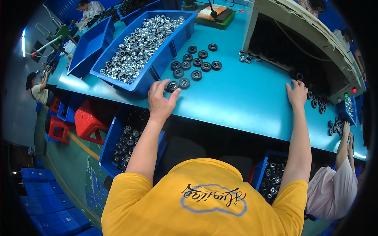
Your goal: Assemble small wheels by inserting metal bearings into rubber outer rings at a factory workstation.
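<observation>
My left hand [160,103] is closed around a small black wheel [172,86] at the near edge of a loose group, thumb on one side and fingers on the other. Another black wheel [184,83] lies right beside it. Several more black wheels [197,62] lie flat on the turquoise table beyond. Over to the right, my right hand [297,94] rests with fingers apart at the table, just short of black tyres [298,75] by the machine's opening. Nothing shows between its fingers.
A blue bin [136,84] of shiny metal hubs stands left of the wheels. The box-shaped machine [338,84] rises at the right, with a few hubs [247,57] before it. Below the table are bins of wheels [128,145]. A co-worker's arm [343,145] reaches in at far right.
</observation>
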The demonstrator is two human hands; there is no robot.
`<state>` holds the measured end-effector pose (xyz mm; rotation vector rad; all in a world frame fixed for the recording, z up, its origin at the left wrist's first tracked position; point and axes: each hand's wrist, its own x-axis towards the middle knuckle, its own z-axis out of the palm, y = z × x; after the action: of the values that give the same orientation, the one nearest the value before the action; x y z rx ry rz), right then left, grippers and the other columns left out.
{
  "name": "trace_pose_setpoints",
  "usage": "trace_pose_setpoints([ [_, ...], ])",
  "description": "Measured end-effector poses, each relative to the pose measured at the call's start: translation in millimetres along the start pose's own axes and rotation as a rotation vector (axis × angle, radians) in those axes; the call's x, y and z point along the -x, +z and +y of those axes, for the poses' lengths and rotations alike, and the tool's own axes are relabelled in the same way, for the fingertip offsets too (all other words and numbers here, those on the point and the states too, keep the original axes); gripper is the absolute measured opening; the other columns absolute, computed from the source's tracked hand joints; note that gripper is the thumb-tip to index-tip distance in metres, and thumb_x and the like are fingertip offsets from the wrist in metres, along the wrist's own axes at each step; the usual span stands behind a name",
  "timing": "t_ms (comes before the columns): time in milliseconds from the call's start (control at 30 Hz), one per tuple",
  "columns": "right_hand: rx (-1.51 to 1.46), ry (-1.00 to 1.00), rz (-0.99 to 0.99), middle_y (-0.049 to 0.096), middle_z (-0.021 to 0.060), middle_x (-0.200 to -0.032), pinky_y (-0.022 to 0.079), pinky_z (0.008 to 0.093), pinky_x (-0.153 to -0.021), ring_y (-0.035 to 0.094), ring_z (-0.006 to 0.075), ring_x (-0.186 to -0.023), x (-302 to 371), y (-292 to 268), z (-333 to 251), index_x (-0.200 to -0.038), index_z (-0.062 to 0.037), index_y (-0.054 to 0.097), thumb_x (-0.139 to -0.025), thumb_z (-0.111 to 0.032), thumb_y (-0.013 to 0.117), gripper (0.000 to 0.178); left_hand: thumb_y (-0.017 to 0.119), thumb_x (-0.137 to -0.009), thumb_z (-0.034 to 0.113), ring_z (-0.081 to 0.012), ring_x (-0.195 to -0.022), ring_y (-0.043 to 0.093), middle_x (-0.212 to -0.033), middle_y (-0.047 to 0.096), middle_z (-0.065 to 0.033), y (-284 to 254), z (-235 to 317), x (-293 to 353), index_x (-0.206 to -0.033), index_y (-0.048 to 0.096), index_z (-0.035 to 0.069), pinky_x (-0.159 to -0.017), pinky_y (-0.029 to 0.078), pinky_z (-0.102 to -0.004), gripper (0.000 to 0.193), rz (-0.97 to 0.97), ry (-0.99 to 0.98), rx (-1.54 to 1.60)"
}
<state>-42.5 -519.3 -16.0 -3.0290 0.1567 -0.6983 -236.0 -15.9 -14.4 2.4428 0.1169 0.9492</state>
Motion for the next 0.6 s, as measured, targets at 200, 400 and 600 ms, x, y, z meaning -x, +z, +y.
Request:
trace_pose_setpoints([
  [200, -0.005, 0.045, 0.035, 0.057, 0.0083, -0.135, 0.047, 0.0468, -0.102, 0.053, 0.0346, -0.122, 1, 30, 13, -0.131, -0.0194, 0.066, -0.094, -0.037, 0.068, 0.042, 0.076, -0.084, 0.005, -0.0275, -0.085, 0.06, -0.099, 0.066, -0.0112, -2, 0, 6, -0.108, 0.068, 0.003, -0.077, 0.049, -0.0379, 0.025, 0.143, 0.139, 0.094],
  [400, 0.008, 0.175, 0.048, 0.059, 0.0099, -0.126, 0.049, 0.0476, -0.099, 0.057, 0.0344, -0.116, -9, 31, 31, -0.126, -0.0209, 0.067, -0.094, -0.034, 0.067, 0.034, 0.074, -0.08, 0.0, -0.0322, -0.089, 0.062, -0.096, 0.067, -0.0123, 15, 61, 6, -0.103, 0.069, 0.005, -0.08, 0.047, -0.0404, 0.024, 0.005, 0.413, 0.212],
  [600, -0.148, 0.172, 0.142, 0.06, 0.0175, -0.114, 0.051, 0.0455, -0.093, 0.061, 0.0375, -0.105, -10, 35, 36, -0.115, -0.0135, 0.069, -0.087, -0.025, 0.073, 0.03, 0.075, -0.08, 0.005, -0.0276, -0.088, 0.062, -0.09, 0.066, -0.0078, 87, 133, -20, -0.099, 0.07, 0.009, -0.075, 0.043, -0.0392, 0.02, -0.361, 0.593, 0.436],
])
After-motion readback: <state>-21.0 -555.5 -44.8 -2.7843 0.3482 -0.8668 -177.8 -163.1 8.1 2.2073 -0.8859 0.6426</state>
